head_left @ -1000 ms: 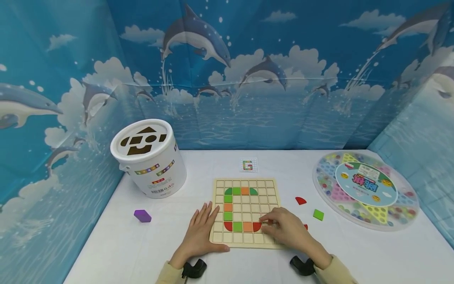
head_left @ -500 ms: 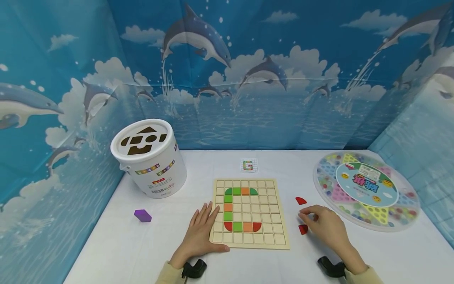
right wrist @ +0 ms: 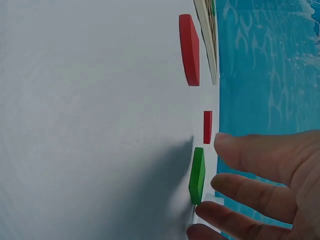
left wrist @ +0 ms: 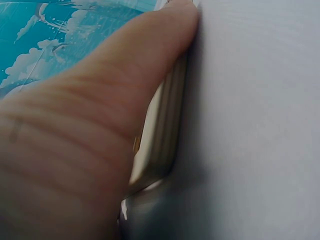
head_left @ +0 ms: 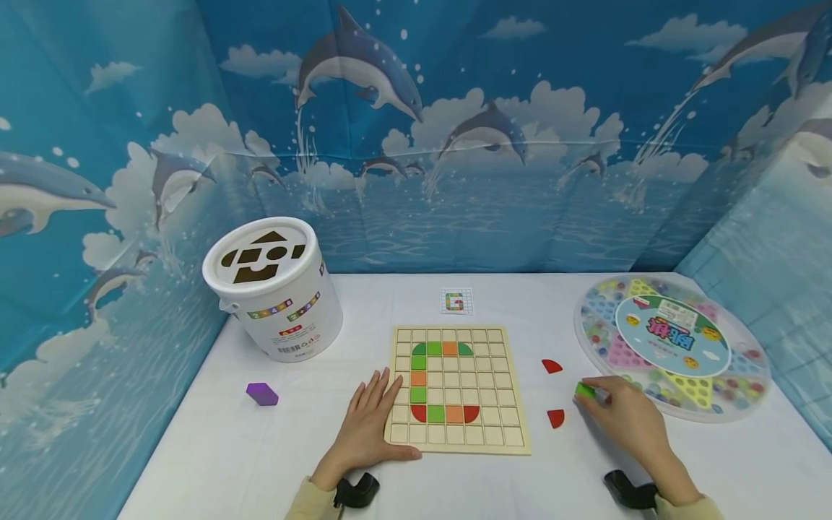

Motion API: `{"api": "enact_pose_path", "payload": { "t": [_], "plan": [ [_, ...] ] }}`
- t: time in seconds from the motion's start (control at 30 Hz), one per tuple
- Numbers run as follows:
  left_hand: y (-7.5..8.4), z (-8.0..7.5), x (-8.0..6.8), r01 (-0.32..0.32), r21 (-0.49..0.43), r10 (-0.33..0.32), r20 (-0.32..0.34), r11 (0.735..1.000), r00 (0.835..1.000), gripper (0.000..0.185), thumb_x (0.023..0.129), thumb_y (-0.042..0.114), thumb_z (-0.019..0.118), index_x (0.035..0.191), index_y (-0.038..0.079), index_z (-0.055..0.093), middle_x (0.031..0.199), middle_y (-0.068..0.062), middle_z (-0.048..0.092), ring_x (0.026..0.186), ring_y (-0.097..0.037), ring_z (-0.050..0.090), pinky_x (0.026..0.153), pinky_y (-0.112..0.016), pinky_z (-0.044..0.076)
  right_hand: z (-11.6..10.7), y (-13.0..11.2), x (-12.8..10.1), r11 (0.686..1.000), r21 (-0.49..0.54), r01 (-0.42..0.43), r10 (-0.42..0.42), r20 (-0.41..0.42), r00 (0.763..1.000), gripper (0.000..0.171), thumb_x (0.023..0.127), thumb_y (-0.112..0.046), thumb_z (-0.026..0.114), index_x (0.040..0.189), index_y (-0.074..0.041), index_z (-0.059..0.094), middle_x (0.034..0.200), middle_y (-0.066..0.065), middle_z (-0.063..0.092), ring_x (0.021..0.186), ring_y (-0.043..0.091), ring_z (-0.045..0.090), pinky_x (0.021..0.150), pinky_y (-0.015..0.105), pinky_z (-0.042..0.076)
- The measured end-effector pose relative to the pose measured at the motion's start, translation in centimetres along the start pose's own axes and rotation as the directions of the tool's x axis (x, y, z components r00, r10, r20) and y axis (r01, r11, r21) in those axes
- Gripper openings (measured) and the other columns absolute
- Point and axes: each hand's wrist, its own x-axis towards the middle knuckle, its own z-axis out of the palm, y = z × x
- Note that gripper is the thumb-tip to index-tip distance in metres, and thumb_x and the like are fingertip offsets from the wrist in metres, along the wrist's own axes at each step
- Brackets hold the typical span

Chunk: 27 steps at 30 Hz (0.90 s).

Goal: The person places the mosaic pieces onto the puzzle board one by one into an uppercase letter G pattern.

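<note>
My left hand (head_left: 367, 426) lies spread along the left side of a wooden grid board (head_left: 493, 380), thumb by its near edge. Green, orange and red tiles fill cells on the board in a C-like outline. Right of the board, my right hand (head_left: 627, 419) is at a green square tile (head_left: 584, 390), thumb and fingers around it in the head view. In the right wrist view, the green tile (right wrist: 197, 176) lies just beyond the parted fingertips, apparently not pinched. Two red quarter-circle tiles (head_left: 555, 418) lie between board and hand.
Behind the board is a small pattern card (head_left: 456, 301) showing a coloured G. A white bucket (head_left: 292, 318) with shape holes in its lid stands back left, a purple block (head_left: 263, 394) before it. A round Chinese checkers set (head_left: 672, 336) lies at the right.
My right hand has left the red tile at the board's lower right and moved right, past the loose red tiles, to the green tile. The left hand stays in place.
</note>
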Motion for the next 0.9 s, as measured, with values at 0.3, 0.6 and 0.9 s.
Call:
{"api": "enact_pose_path", "payload": {
  "t": [0.3,0.6,0.9],
  "plan": [
    [-0.08,0.08,0.03,0.008,0.005,-0.008,0.007,1.000,1.000,0.119,0.064,0.072,0.069,0.152,0.010,0.019,0.157,-0.012,0.008,0.143,-0.027,0.002,0.112,-0.046,0.001,0.03,0.23,0.14,1.000,0.002,0.007,-0.007,0.001,1.000,0.025,0.077,-0.017,0.078,0.096,-0.001,0.074,0.086,0.012,0.063,0.066,0.021,0.054,0.050,0.032,0.041],
    [-0.19,0.24,0.02,-0.013,-0.001,0.013,-0.006,1.000,1.000,0.118,0.065,0.072,0.069,0.152,0.008,0.021,0.157,-0.014,0.010,0.143,-0.030,0.004,0.111,-0.048,0.002,-0.10,0.45,0.38,1.000,0.012,-0.026,0.026,0.020,0.999,0.023,0.077,-0.020,0.079,0.092,-0.003,0.074,0.082,0.009,0.064,0.069,0.024,0.057,0.053,0.033,0.045],
    [-0.24,0.20,0.04,-0.021,0.004,0.021,-0.027,1.000,0.999,0.118,0.065,0.072,0.070,0.151,0.007,0.022,0.156,-0.015,0.012,0.142,-0.032,0.006,0.111,-0.051,0.004,0.19,0.52,0.55,1.000,0.014,-0.008,0.008,0.011,1.000,0.021,0.075,-0.019,0.079,0.090,-0.006,0.070,0.079,0.004,0.061,0.068,0.021,0.055,0.052,0.033,0.042]
  ]
}}
